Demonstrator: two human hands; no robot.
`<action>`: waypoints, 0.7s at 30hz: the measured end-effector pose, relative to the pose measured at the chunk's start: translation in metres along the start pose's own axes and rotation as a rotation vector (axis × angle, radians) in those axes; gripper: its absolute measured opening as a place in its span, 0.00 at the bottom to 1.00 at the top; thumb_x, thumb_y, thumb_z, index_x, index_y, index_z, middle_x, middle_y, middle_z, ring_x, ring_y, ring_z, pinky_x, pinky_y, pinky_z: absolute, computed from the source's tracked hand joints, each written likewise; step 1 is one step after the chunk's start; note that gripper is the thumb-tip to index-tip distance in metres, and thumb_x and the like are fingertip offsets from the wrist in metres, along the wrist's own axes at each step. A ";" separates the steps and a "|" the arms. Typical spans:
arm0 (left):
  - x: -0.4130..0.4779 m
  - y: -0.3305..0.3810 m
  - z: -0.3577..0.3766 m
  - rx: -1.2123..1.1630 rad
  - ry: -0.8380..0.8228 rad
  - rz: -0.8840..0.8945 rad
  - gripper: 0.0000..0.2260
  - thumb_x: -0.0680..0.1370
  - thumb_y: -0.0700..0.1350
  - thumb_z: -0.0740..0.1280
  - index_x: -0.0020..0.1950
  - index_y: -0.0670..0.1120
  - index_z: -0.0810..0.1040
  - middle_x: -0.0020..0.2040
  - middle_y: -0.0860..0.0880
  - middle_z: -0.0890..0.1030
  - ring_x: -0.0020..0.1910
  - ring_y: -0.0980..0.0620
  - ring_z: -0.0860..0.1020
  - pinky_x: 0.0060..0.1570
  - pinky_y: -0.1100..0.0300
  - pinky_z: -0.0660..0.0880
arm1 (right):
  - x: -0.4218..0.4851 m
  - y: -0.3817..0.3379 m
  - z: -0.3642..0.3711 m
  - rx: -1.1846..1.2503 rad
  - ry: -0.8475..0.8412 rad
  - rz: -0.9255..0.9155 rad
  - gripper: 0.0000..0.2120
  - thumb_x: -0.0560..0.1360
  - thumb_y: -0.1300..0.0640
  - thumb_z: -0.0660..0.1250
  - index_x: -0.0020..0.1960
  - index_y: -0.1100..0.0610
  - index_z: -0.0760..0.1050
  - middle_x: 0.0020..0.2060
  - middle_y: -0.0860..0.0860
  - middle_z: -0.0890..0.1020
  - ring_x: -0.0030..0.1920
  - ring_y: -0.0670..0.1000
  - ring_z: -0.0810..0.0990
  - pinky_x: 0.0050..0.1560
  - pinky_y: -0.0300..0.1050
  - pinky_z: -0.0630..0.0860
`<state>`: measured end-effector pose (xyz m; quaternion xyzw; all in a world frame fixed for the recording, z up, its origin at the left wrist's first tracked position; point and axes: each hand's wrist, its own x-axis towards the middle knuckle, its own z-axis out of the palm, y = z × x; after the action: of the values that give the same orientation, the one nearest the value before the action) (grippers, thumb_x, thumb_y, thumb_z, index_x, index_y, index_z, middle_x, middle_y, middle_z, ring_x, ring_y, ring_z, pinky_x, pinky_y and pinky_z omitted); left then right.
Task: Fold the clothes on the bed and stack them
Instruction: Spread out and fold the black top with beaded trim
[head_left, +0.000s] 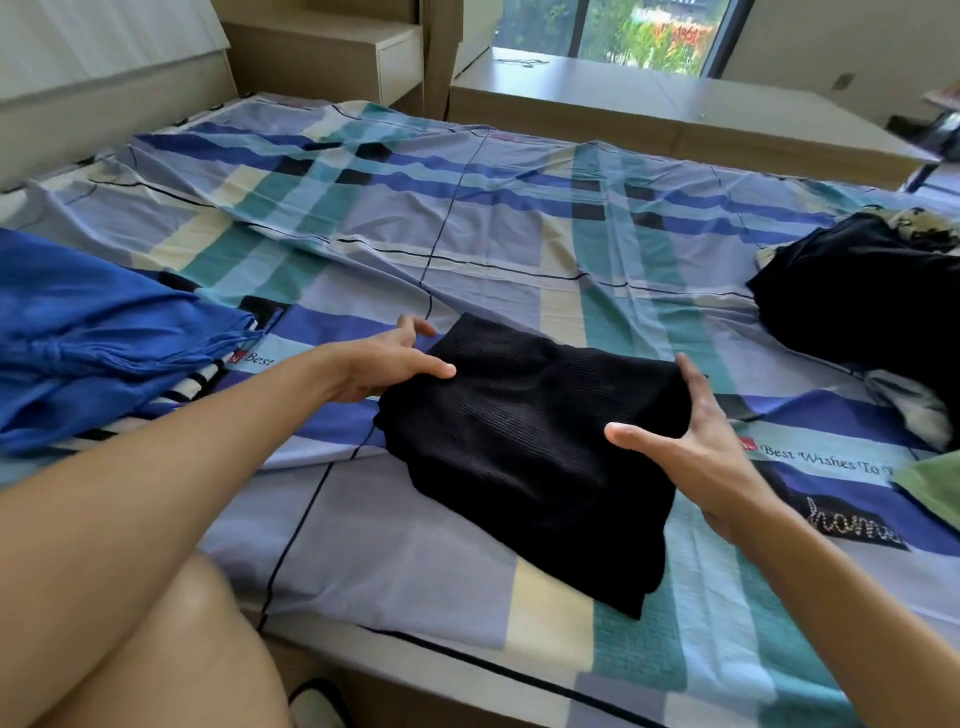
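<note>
So the black ribbed garment (524, 457) is laid folded near the front edge of the bed (467, 234), roughly in the middle, flat on the sheet and set at a slant from upper left to lower right. It's framed by both hands. The left hand (382, 364) is set against its upper left edge, with the thumb laid on top of the fabric and the fingers spread loosely past the corner, so it's seen as open rather than clamped on anything. The right hand (691, 441) is placed along the right edge, fingers held straight against the side of the fold and the thumb stretched out over the top. It's also open, with nothing pinched as far as can be told.

Off to the left a blue garment (104, 343) is spread out loose and rumpled, with a bit of striped cloth (200, 382) poked out from under it. On the right side of the bed a dark pile (872, 306) is heaped, with cream-and-black patterned fabric mixed in at the top. A corner of green cloth (935, 488) is cut off by the right border. The sheet is checked in blue, teal and cream, and "Best Wishes To" is printed on it. A bare knee (166, 639) is seen lower left, and a low wooden ledge (649, 104) and a window (639, 31) are found behind the bed
</note>
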<state>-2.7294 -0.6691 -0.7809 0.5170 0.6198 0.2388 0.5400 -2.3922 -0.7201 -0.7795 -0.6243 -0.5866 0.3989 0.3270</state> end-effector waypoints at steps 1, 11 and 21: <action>-0.004 0.000 0.001 0.018 -0.016 0.051 0.22 0.80 0.41 0.69 0.69 0.50 0.63 0.52 0.42 0.80 0.43 0.49 0.81 0.39 0.58 0.80 | -0.005 0.001 0.002 0.066 -0.003 0.014 0.61 0.48 0.36 0.83 0.76 0.34 0.57 0.70 0.48 0.71 0.67 0.47 0.74 0.71 0.50 0.70; -0.040 0.009 -0.006 0.409 -0.013 0.346 0.19 0.77 0.33 0.59 0.57 0.54 0.80 0.47 0.35 0.78 0.34 0.43 0.70 0.35 0.52 0.70 | -0.029 -0.030 0.017 0.181 -0.122 -0.009 0.34 0.64 0.62 0.77 0.65 0.38 0.76 0.61 0.51 0.82 0.55 0.50 0.85 0.56 0.61 0.81; -0.124 0.019 -0.214 0.494 0.570 0.223 0.21 0.76 0.32 0.58 0.53 0.55 0.82 0.44 0.51 0.77 0.40 0.55 0.74 0.38 0.67 0.70 | 0.026 -0.176 0.181 0.468 -0.315 -0.204 0.31 0.62 0.64 0.80 0.62 0.47 0.79 0.50 0.52 0.86 0.48 0.51 0.86 0.48 0.43 0.83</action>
<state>-2.9330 -0.7178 -0.6474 0.6084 0.7238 0.2735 0.1764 -2.6347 -0.6881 -0.7130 -0.4002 -0.5822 0.5802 0.4054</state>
